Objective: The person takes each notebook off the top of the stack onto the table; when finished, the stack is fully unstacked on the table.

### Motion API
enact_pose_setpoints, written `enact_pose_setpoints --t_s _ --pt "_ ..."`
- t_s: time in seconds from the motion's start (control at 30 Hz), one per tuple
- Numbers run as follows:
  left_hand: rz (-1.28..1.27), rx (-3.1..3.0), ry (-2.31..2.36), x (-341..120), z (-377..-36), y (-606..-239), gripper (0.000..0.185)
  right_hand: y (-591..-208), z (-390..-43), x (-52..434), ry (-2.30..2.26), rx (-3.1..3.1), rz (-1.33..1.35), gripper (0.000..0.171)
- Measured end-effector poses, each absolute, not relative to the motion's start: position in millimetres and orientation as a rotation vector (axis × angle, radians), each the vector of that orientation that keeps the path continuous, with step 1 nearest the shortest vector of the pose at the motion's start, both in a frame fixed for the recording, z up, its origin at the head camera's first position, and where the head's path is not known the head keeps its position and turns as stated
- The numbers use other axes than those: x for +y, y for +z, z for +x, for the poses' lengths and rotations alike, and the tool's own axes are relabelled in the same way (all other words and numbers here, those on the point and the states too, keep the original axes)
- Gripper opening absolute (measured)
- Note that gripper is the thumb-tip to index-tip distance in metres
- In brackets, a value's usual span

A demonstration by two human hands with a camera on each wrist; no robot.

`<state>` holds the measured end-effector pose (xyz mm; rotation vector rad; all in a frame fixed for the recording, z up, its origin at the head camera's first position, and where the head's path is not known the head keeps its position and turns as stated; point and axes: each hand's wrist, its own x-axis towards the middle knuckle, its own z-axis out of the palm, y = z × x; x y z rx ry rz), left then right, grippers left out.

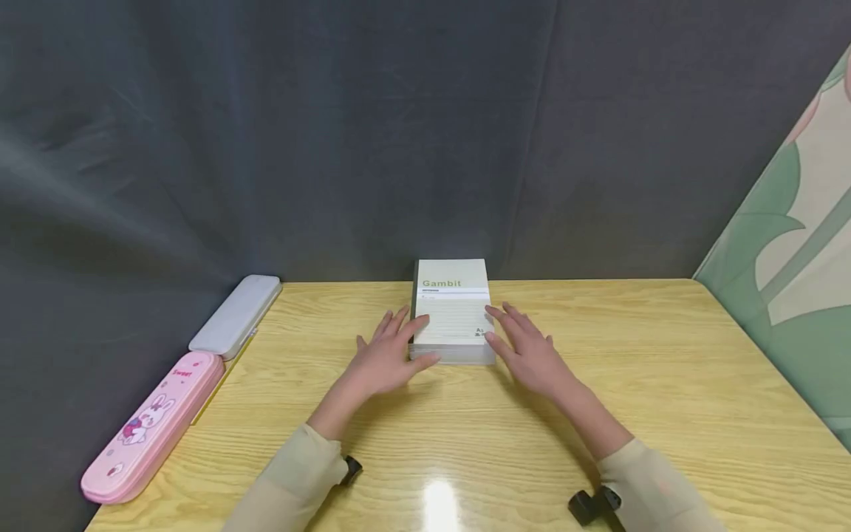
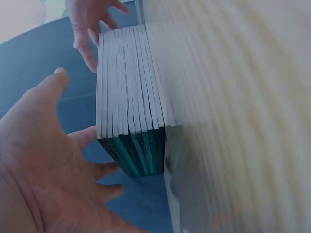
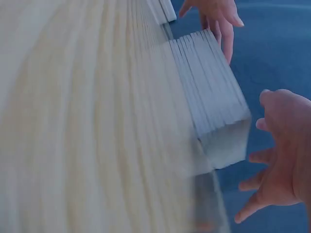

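A neat stack of notebooks [image 1: 452,318] lies flat on the table near its back edge, the top cover printed "Gambit". My left hand [image 1: 385,360] is at the stack's left side, fingers spread and thumb by the near corner. On the opposite side, my right hand [image 1: 532,356] reaches toward the stack with fingers apart. Pale page edges [image 2: 126,82] face me in the left wrist view, with dark green spines on the left-hand side. Neither hand grips the stack. Whether any fingertip touches it, I cannot tell.
A pink pencil case [image 1: 156,428] with a rabbit picture lies along the table's left edge. Beyond it is a white case [image 1: 236,316]. A dark cloth [image 1: 399,148] hangs behind the wooden table [image 1: 665,384], and a leaf-patterned cloth [image 1: 791,281] borders the right.
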<state>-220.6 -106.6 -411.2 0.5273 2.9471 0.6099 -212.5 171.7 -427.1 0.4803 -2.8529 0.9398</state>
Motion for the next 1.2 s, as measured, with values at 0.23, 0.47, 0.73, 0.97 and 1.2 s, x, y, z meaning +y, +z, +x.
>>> enact_pose_setpoints --t_s 0.23,0.47,0.73,0.97,1.2 --pt "0.513 2.899 0.742 -101.7 -238.1 -418.2 0.075 -435.5 -226.0 163.4 1.175 -2.821 0.495 0.056" --pt "0.472 2.84 1.009 -99.3 -248.8 -419.2 0.069 -435.2 -235.8 161.2 1.343 -2.789 0.439 0.053" --pt "0.396 2.78 1.327 -98.2 -256.7 -425.1 0.052 -441.1 -247.6 157.7 1.591 -2.713 0.225 0.048" --pt "0.301 2.782 1.486 -95.1 -259.8 -428.2 0.044 -451.6 -253.7 152.3 1.632 -2.575 0.236 0.046" --pt "0.291 2.789 1.534 -94.4 -259.9 -429.7 0.042 -452.7 -251.3 152.3 1.64 -2.547 0.262 0.044"
